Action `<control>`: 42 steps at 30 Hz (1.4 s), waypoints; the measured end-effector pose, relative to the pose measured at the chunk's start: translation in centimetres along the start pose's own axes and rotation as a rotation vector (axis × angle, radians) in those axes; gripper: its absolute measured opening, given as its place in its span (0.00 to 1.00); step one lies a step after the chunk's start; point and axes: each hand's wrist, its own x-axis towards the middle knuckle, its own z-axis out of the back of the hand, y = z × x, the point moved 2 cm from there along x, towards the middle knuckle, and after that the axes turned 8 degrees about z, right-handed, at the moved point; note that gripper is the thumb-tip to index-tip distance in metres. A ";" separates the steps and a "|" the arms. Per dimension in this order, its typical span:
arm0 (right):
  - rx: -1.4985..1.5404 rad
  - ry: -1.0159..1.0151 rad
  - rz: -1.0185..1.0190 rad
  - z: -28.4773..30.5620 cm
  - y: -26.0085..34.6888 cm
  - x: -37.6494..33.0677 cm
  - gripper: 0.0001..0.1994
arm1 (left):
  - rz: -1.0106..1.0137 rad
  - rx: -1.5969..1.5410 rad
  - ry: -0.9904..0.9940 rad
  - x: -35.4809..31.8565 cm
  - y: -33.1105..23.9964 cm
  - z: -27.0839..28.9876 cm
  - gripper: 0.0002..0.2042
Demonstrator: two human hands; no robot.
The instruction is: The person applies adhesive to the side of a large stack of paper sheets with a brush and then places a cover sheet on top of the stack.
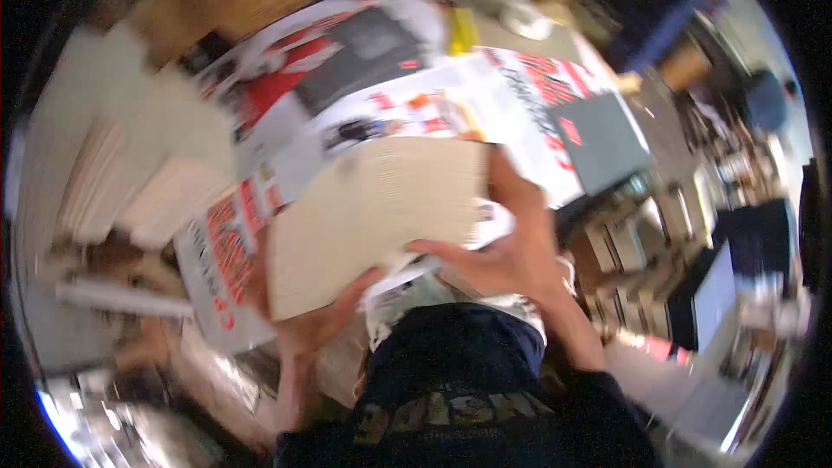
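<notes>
At the far left, blurred stacks of cream sheets (pixel 95 182) lie side by side. Next, the left hand (pixel 308 325) grips the lower left corner of a thick cream stack (pixel 373 217), held tilted in front of the person's body, over red-and-white printed sheets (pixel 282 152). The right hand (pixel 516 251) clasps its right edge, thumb in front. Farther right come a dark grey flat item (pixel 598 143) and brown cartons (pixel 624 251).

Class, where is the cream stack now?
At the head view's centre, the cream stack is held between the left hand, lower left, and the right hand, at its right.
</notes>
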 end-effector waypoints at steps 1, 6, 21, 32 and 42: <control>0.004 0.002 -0.032 0.2 -0.3 -0.3 0.40 | 0.005 0.016 -0.053 -0.4 1.2 0.3 0.43; 0.083 0.276 0.185 5.2 -8.3 2.9 0.42 | -0.042 0.048 -0.223 -1.0 5.6 1.3 0.48; -0.440 0.323 0.051 0.9 -9.3 -11.3 0.32 | 0.039 -0.015 0.020 0.4 6.8 1.5 0.37; 0.080 -0.018 0.042 -2.8 -7.4 -1.5 0.59 | -0.066 -0.219 -0.003 3.3 1.0 1.0 0.39; 0.091 -0.111 -0.012 -4.7 -5.7 -3.5 0.45 | -0.038 -0.027 0.043 -1.1 2.1 -1.3 0.25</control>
